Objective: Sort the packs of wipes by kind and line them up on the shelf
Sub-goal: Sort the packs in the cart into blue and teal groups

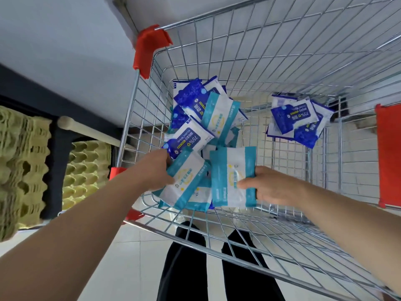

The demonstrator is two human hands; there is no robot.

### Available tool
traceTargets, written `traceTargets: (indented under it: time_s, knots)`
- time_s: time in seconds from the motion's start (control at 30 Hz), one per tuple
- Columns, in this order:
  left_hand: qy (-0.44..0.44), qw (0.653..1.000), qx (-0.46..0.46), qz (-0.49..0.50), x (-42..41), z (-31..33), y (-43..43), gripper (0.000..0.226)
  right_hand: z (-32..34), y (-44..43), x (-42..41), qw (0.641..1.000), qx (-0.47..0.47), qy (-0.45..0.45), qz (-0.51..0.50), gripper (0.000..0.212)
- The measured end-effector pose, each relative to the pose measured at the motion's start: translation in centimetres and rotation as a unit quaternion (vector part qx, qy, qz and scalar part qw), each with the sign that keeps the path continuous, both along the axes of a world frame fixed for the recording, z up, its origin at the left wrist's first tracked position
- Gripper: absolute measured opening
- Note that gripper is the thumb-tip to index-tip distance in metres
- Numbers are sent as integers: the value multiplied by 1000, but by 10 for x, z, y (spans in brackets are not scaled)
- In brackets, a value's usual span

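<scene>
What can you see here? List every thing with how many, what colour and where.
Shopping cart: one, silver wire, red corner guards, straight ahead.
Teal-and-white packs: at least four, cart's near end.
Dark blue packs: several, count unclear; pile at cart's left, smaller group right.
Egg trays: two stacks, yellow-green, left of cart.
Rod: one, pale, by the trays.
Legs: two, black trousers, below cart.
Left grip: one, bare, holding a teal-and-white pack.
Right grip: one, bare, holding another.

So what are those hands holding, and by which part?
The left hand grips the left teal-and-white wipes pack by its left edge; the right hand pinches the right teal-and-white wipes pack by its right edge.
</scene>
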State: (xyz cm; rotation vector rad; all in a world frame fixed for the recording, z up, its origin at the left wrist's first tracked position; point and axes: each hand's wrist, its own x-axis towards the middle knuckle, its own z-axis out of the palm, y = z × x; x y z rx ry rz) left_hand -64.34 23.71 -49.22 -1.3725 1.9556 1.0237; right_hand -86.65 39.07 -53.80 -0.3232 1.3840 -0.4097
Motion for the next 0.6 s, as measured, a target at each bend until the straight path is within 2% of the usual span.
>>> traceTargets:
  time_s: [0.17,0.33,0.5,0.6]
  knots:
    - [-6,1000,6,-7,-2,1,0,34,-16,0,32,993,10,-112,-22,40]
    - [18,998,50,21,-3,8,-3,30,-13,-2,31,987,-1,-152,-53,36]
    - [107,982,106,115,-20,24,1,28,-6,-1,8,977,-36,-183,-106,44]
    - [129,975,130,125,-46,31,5,34,7,1,-23,976,-60,-178,-108,49]
